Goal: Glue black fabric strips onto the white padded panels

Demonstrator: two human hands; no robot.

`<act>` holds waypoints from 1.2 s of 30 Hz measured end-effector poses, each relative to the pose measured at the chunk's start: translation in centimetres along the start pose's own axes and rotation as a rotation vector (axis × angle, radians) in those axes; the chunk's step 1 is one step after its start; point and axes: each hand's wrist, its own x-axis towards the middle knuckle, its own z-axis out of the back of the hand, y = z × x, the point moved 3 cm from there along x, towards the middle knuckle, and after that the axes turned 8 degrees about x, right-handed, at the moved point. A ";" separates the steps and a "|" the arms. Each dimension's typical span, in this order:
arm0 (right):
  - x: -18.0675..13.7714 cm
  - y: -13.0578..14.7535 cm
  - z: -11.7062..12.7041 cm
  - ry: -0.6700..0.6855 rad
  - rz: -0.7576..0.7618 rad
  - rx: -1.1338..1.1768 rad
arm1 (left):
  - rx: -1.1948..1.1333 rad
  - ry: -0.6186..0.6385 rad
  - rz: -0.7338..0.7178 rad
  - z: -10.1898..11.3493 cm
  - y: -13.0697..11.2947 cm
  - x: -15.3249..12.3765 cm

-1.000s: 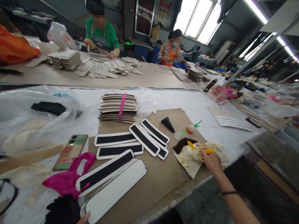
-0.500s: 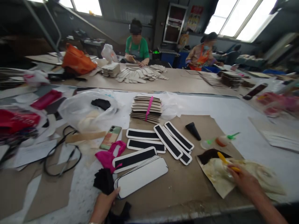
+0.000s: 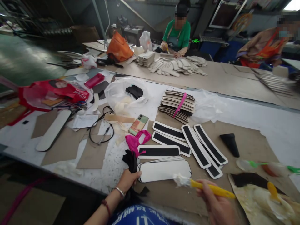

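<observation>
My right hand (image 3: 217, 204) is closed round a yellow-handled brush (image 3: 206, 187) whose glue-laden bristles hover just right of a stack of white oblong pieces (image 3: 165, 170). My left hand (image 3: 127, 180) rests against the left end of that stack, fingers curled at its edge beside some black scraps (image 3: 130, 160). Beyond lie several white pieces with black centres (image 3: 187, 143) spread on brown card (image 3: 253, 147). A glue-smeared sheet (image 3: 264, 200) with a second yellow brush (image 3: 272, 189) lies at the right.
A banded stack of tan pieces (image 3: 177, 104), a phone (image 3: 138, 124), a pink bag (image 3: 137, 140), a black cone (image 3: 231, 144), small glue bottles (image 3: 262, 165) and a clear bag (image 3: 124, 93) surround the work. Two people sit at the far table (image 3: 234, 82) behind pale cut pieces (image 3: 178, 65).
The view swung left. My right hand lifted a brush off the glue sheet and carried it left to the white stack. My left hand has stayed at the stack's left end.
</observation>
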 end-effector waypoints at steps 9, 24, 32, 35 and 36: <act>-1.5 -1.4 -12.0 0.232 -0.035 -0.079 | -0.055 0.045 0.016 -0.1 0.5 0.3; -3.3 0.2 -13.6 0.163 0.163 -0.169 | -0.094 0.077 0.045 0.0 0.1 0.1; -2.6 -0.3 -12.4 0.182 0.345 -0.286 | -0.028 0.041 0.040 0.3 -0.2 -0.4; -0.9 -0.2 -8.7 0.004 0.486 -0.460 | -0.017 0.018 0.051 0.1 0.2 -0.4; -0.4 -0.1 -7.5 -0.045 0.530 -0.503 | -0.015 0.013 0.052 0.1 0.3 -0.4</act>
